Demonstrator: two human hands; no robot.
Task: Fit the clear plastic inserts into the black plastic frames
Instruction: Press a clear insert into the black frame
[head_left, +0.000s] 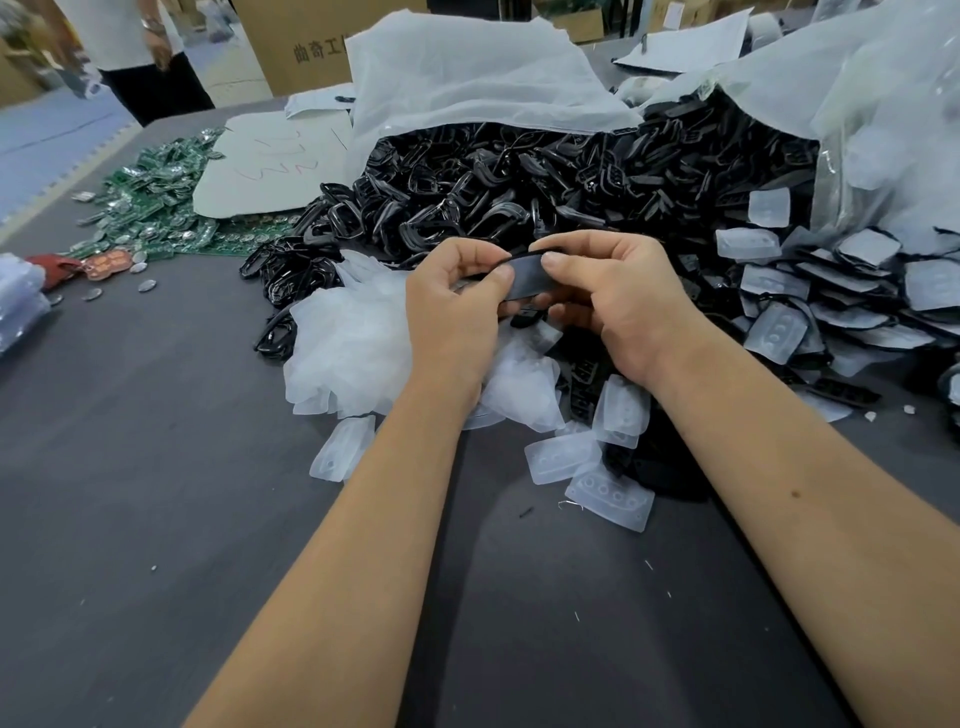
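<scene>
My left hand (453, 306) and my right hand (613, 296) together pinch one black plastic frame (525, 278) with a clear insert lying in it, held above the table's middle. Both thumbs press on its upper edge, and the fingers curl beneath it. A big heap of black frames (519, 182) spills from an open plastic bag (467, 73) just behind my hands. Loose clear inserts (353, 332) lie in a pile under my left wrist. More clear inserts (613, 496) are scattered near my right forearm.
Frames with inserts in them are stacked at the right (841, 306). Green circuit boards (156, 192) and a white sheet (270, 166) lie at the back left. A person (140, 47) stands beyond the grey table (156, 519). Cardboard boxes (291, 47) stand behind.
</scene>
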